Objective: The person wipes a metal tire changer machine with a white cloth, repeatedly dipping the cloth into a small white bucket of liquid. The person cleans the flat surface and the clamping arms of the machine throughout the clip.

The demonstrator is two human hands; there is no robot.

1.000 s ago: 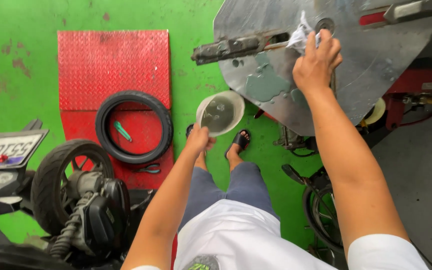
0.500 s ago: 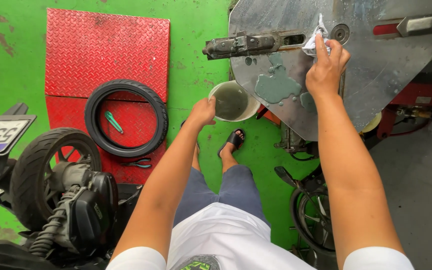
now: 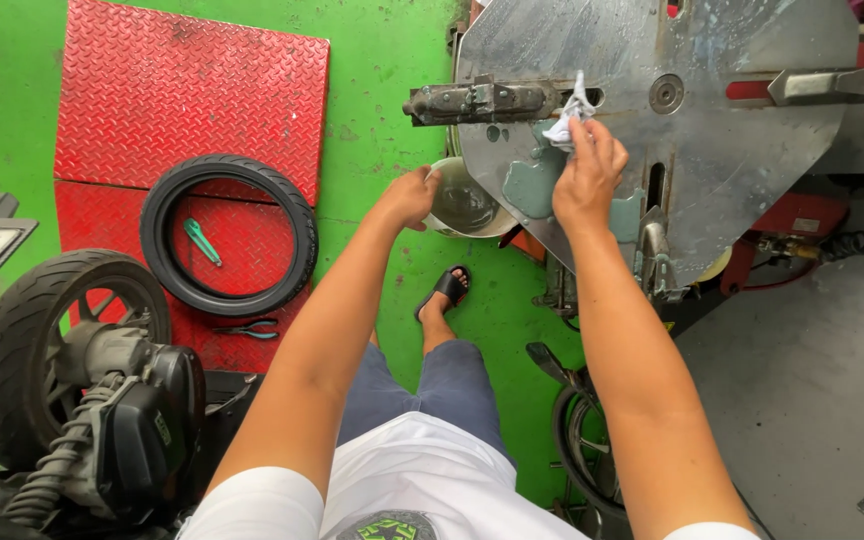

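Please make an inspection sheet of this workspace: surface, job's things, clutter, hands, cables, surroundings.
Surface: metal turntable, wet and smeared; clamp on its left side.
Job's things: white rag on the turntable; bowl at its edge.
Clutter: tyre on red plate, green tool inside it, pliers beside it.
Hands: right hand presses the rag; left hand grips the bowl rim.
Cables: coiled hose at right.
Surroundings: green floor, motorcycle at left.

**Green floor and what rests on it**

The green floor carries a red checker plate, well left of the left grip. On it lie a black tyre, a green tool and, probably, pliers.
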